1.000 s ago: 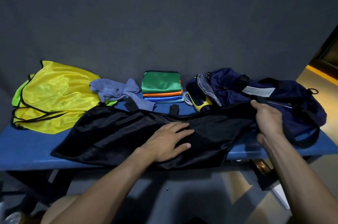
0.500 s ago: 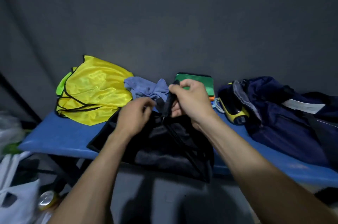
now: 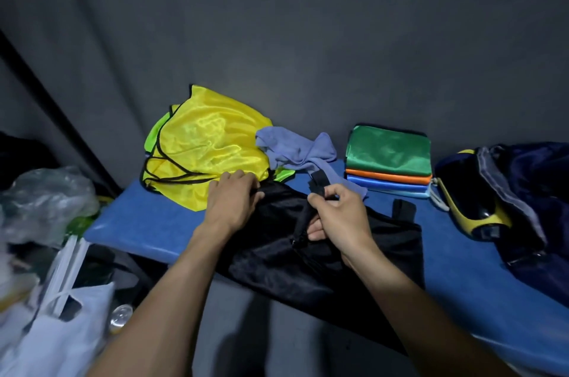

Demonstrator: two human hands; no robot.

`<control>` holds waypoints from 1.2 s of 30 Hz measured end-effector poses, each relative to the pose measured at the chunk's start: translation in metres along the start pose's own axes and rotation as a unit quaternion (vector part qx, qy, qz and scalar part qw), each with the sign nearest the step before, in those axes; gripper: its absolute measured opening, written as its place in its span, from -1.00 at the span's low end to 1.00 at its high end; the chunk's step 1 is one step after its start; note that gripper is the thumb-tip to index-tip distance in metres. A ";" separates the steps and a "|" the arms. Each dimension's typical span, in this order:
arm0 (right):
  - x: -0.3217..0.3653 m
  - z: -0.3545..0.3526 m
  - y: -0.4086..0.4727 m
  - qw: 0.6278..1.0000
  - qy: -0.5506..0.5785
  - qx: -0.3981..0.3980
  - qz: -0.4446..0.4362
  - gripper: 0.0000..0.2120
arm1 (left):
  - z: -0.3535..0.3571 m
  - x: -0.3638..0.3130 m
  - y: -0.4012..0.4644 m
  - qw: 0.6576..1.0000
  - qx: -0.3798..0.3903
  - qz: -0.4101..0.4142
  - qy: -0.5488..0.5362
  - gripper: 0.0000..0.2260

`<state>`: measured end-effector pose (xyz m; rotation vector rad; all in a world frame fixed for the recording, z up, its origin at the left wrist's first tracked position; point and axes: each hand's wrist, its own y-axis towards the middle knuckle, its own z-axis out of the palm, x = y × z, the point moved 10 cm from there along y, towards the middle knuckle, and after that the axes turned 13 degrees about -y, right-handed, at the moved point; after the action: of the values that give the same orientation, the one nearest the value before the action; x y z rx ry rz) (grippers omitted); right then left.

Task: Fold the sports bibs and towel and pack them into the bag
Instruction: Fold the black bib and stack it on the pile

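The navy bag [image 3: 529, 192] is cut off by the right edge. The fingertips of the left hand [image 3: 234, 201] are hidden in the black bib [image 3: 323, 253], whose near edge is covered by both forearms. The plastic bags [image 3: 46, 192] at the left are blurred.

Black bib [image 3: 323, 253], yellow bib [image 3: 203, 149], blue bench [image 3: 141, 222].
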<state>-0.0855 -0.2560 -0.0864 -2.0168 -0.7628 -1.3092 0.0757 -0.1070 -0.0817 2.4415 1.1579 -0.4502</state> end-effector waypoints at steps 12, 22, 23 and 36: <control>0.009 -0.044 -0.004 0.997 0.021 -0.062 -0.034 -0.87 | -0.034 0.023 -0.001 0.964 -0.090 -0.086 -0.234 -0.85; 0.022 -0.128 -0.026 0.978 0.126 -0.160 -0.051 -0.84 | -0.024 -0.002 -0.010 0.949 0.021 -0.129 -0.286 -0.82; 0.024 -0.140 -0.030 0.975 0.137 -0.168 -0.054 -0.85 | -0.025 -0.011 -0.011 0.950 0.028 -0.118 -0.288 -0.86; 0.040 -0.202 -0.082 0.972 0.140 -0.170 -0.087 -0.76 | -0.073 -0.143 -0.050 0.913 0.134 0.018 -0.384 -0.91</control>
<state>-0.2489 -0.3486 0.0312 -1.9887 -0.6257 -1.8870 -0.0416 -0.1368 0.0350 2.1220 0.7277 -1.4724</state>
